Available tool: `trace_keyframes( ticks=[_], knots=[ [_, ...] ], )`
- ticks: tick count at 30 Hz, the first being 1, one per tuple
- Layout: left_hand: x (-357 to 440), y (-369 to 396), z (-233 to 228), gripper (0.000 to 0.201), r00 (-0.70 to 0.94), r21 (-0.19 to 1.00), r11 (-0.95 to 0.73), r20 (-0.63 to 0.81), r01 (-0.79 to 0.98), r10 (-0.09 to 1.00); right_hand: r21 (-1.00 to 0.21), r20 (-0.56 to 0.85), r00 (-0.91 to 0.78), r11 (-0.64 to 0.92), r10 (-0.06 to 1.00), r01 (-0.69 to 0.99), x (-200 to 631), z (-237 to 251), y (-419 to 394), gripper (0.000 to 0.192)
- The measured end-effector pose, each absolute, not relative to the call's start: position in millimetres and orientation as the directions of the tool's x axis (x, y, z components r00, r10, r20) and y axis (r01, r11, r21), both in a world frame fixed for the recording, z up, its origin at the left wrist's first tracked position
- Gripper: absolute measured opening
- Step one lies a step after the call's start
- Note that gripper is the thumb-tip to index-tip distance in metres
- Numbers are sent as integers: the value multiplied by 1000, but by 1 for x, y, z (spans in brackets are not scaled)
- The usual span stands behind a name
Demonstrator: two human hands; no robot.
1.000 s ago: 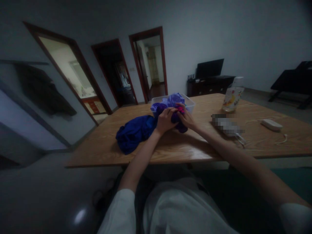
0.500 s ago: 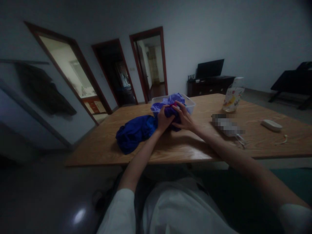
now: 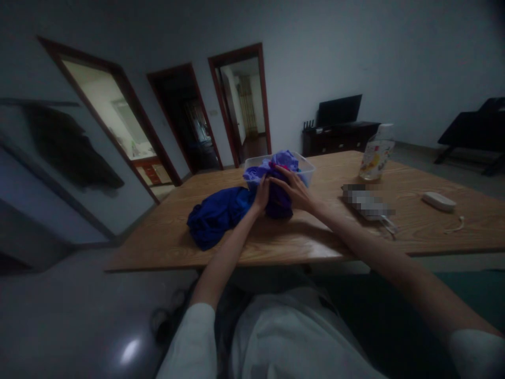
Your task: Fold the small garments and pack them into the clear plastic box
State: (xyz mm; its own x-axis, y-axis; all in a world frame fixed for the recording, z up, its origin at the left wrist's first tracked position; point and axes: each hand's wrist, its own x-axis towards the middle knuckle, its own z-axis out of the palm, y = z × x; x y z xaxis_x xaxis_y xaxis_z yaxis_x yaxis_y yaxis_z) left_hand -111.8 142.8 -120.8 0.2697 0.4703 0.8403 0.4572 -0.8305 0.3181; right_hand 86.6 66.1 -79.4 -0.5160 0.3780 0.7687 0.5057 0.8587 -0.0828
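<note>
Head view: left hand [image 3: 262, 193] and right hand [image 3: 294, 190] now clasp the dark purple cloth bundle [image 3: 278, 202] from both sides, raised against the clear tub [image 3: 310, 169]; blue garment [image 3: 216, 213] lies beside.

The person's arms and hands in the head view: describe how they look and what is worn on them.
Both arms are bare from the hands up past the elbows. The left hand and the right hand wear no gloves; no ring, watch or bracelet can be made out in the dim light. Short, pale, whitish sleeves cover the upper arms at the bottom edge, matching the light garment on the torso.
</note>
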Motion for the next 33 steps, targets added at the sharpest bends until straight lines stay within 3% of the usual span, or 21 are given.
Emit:
trace_keyframes(
  ticks=[4,7,15,28,33],
  knots=[
    [-101,132,-114,68,160,560,-745,750,363,642,-117,803,-464,862,374,493,92,-86,74,77],
    [-94,114,-103,62,177,627,-728,712,276,680,-148,823,-411,846,393,512,94,-90,76,79],
    [-92,97,-97,66,221,540,-783,760,310,611,-215,860,-317,847,400,486,89,-85,71,73],
    [-104,78,-83,77,426,166,-891,831,422,357,-390,844,-231,849,484,357,85,-91,82,76],
    [-104,74,-78,80,471,73,-891,828,449,305,-548,780,-152,780,607,302,84,-102,84,80]
  ],
)
